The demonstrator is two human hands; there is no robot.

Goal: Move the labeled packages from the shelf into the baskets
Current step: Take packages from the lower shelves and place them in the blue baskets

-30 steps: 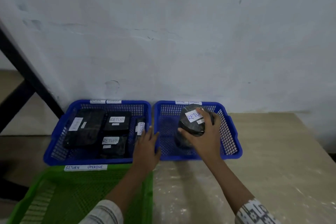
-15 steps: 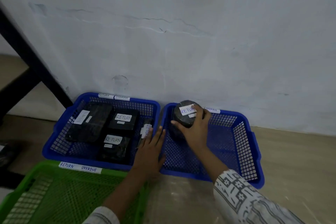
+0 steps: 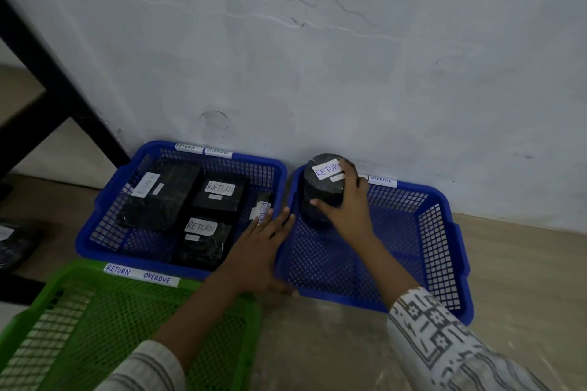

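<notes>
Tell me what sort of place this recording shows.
Probably a small returns or parcel sorting corner, set up on the floor. Mesh baskets tagged "RETURN OVERDUE" sit against a bare wall, holding black wrapped packages labeled "RETURN"; a dark shelf frame stands left.

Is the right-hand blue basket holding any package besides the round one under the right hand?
No: the round package, held by the right hand, is the only package in the right blue basket.

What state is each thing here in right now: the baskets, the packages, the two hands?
Left blue basket: holds four labeled black packages.
Right blue basket: holds only the round package.
Round package: upright in far-left corner, gripped.
Green basket: looks empty.
Right hand: closed on round package.
Left hand: open, resting between blue baskets.
</notes>
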